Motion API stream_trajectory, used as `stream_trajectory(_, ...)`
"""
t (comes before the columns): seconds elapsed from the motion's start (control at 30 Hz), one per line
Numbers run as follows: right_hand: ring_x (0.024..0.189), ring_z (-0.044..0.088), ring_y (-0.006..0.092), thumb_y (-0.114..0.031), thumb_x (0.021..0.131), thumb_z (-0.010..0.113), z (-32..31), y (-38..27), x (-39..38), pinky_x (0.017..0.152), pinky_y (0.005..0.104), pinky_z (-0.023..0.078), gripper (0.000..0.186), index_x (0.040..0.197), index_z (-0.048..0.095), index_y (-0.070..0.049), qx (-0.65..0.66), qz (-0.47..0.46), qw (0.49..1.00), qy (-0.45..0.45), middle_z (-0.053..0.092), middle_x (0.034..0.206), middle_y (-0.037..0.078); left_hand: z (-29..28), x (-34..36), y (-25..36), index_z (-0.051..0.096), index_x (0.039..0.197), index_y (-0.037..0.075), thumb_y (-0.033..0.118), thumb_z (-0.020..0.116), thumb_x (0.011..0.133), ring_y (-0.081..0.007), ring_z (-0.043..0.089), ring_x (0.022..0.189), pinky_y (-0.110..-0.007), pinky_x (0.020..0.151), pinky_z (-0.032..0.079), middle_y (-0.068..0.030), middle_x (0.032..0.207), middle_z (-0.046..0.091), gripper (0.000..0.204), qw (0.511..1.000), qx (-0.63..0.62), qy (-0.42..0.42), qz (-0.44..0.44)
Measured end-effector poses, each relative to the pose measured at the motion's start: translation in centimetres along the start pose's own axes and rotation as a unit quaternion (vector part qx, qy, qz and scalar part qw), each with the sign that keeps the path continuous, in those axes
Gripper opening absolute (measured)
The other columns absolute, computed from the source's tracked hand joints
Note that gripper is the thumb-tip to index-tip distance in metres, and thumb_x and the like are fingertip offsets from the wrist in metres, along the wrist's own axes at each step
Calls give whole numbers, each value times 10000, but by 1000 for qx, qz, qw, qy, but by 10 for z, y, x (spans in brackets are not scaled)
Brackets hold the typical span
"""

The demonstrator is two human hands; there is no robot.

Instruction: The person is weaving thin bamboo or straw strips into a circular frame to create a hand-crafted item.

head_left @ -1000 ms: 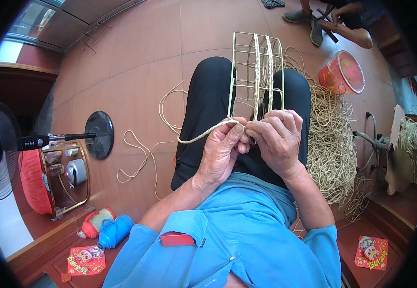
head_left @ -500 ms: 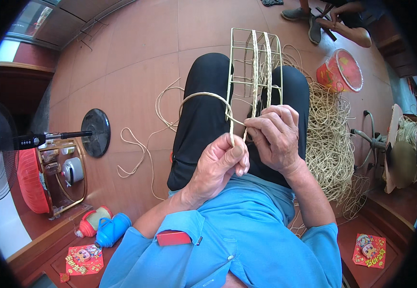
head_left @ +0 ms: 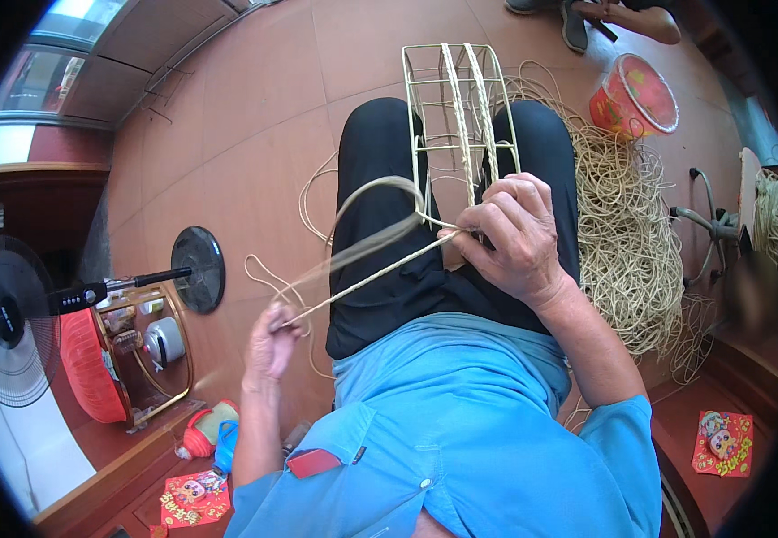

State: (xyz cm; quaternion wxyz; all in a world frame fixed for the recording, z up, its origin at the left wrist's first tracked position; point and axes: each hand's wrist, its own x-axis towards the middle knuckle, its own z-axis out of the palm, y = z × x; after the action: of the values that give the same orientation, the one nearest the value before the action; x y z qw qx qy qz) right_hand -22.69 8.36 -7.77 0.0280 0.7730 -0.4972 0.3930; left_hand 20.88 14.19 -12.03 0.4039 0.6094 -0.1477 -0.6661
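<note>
Currently, hands well apart, one straight line of cord between them. Right hand at the near end of the wire frame, thumb and fingers pinched on the cord; whether they also press on the wire, cannot tell. Left hand out past the left thigh, lower and wide of the frame, fingers closed on the cord's other end; blurred, exact grip unclear.

Frame lies ahead of the body, over the gap between the knees, long axis running away from the wearer. Two braided strips follow that axis. Right hand clearly the nearer to it. Taut cord slants across the axis, from the right fingertips back toward the left hand. Slack loop bows over the left thigh, partly smeared. Loose cord heap on the floor, right of the right leg.
</note>
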Motion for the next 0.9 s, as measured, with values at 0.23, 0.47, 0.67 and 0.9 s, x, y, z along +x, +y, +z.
stream_trajectory(0.23,1016,645,239,-212,793,905,-4,1,1,1034,445,485,234,892,700,-159,38,5,999,5,624,882,7,-304,0,-1,544,796,225,419,763,1048,-166,582,738,-308,591,435,19,752,558,386,938,-22,344,-35)
stream_trajectory(0.47,1012,654,252,-194,865,869,-4,-1,6,1019,446,485,171,896,713,-130,78,13,997,2,655,893,24,-408,-28,27,684,1509,79,240,950,816,-420,774,1124,-545,884,650,-231,1238,786,759,698,635,330,32)
stream_trajectory(0.67,1007,662,264,-189,915,838,-5,-4,3,1006,453,488,130,933,738,-107,37,19,999,-6,660,883,33,62,24,52,729,1391,1,164,709,1091,-194,725,1202,-363,1052,582,-107,1334,768,342,858,444,-35,258)
stream_trajectory(0.9,998,663,267,-199,921,833,5,-7,6,984,454,492,130,956,747,-108,29,17,999,-13,659,882,29,202,-13,21,729,1341,-1,174,681,1127,-85,684,892,-260,782,568,-30,1020,746,281,858,424,-233,174)
